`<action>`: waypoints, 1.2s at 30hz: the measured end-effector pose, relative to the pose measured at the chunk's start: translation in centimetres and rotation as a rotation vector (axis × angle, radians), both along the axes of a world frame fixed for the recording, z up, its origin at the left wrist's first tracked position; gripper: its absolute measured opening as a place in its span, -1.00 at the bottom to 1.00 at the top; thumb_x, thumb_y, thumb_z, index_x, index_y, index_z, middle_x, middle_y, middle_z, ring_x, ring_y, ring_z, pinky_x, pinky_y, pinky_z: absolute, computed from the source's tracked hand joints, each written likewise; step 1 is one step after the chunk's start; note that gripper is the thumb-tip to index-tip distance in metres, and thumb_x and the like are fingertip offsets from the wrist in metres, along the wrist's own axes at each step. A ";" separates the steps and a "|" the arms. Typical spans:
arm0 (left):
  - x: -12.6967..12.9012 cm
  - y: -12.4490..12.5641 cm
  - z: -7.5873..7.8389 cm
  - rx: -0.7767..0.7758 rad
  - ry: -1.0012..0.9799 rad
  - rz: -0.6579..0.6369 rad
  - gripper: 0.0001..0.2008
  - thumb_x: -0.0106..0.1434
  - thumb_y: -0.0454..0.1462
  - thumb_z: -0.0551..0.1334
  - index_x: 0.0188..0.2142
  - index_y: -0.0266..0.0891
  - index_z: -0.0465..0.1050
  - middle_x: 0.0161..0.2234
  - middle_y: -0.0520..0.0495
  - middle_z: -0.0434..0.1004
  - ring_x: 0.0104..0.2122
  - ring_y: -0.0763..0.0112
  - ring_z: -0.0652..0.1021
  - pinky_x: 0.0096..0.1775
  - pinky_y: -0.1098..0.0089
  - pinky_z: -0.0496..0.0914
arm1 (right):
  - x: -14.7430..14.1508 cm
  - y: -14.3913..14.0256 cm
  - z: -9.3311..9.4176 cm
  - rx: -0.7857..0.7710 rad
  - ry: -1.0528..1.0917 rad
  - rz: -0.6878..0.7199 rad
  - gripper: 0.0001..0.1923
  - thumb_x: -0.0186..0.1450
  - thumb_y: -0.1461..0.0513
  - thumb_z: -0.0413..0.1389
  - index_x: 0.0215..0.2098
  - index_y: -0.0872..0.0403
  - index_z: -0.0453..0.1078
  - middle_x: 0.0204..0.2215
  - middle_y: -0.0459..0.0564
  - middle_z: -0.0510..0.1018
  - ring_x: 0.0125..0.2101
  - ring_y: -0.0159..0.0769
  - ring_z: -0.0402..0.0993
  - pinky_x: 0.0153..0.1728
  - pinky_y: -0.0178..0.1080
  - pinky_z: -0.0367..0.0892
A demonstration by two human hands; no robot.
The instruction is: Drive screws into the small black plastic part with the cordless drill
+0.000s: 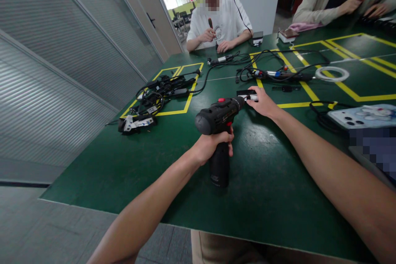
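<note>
A black cordless drill with red buttons stands upright over the green table, its chuck pointing away and to the right. My left hand is wrapped around its grip, just below the motor body. Beyond the chuck, my right hand has its fingers closed on a small black-and-white block lying on the table. The drill's tip meets or overlaps the block's near side in this view; whether they touch, I cannot tell. My fingers hide part of the block.
A tangle of black cables lies left on the green table. Corded tools and a white ring sit beyond my right hand. A phone lies at right. Across the table, one person holds a screwdriver; another sits far right.
</note>
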State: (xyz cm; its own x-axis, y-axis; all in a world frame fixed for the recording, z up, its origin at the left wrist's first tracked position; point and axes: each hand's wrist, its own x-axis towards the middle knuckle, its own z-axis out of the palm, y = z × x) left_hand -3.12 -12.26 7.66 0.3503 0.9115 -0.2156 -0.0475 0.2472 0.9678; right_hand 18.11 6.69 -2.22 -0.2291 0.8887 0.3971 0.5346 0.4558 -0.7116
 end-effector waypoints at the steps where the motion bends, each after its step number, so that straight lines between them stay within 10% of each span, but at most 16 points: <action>1: 0.0 0.0 0.0 0.001 -0.001 -0.003 -0.83 0.06 -0.32 0.22 -0.32 -0.28 0.28 -0.46 0.06 0.35 -0.62 0.49 0.48 -0.49 0.41 0.33 | 0.0 0.0 0.0 -0.002 0.000 0.001 -0.52 0.18 0.19 0.16 0.07 -0.03 0.26 -0.03 0.09 0.32 -0.01 -0.04 0.35 0.13 0.06 0.23; 36: 0.0 0.1 0.2 -0.016 0.007 -0.006 -0.81 0.04 -0.30 0.24 -0.33 -0.28 0.28 -0.46 0.06 0.35 -0.62 0.47 0.49 -0.50 0.41 0.34 | 0.0 0.1 -0.1 0.001 0.003 -0.003 -0.51 0.16 0.19 0.17 0.07 -0.03 0.26 0.01 0.10 0.32 0.06 -0.03 0.31 0.14 0.05 0.23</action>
State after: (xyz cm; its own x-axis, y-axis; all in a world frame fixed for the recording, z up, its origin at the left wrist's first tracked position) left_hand -3.07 -12.11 7.82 0.3545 0.9056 -0.2329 -0.0388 0.2631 0.9640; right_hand 18.10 6.76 -2.28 -0.2251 0.8892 0.3983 0.5340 0.4545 -0.7130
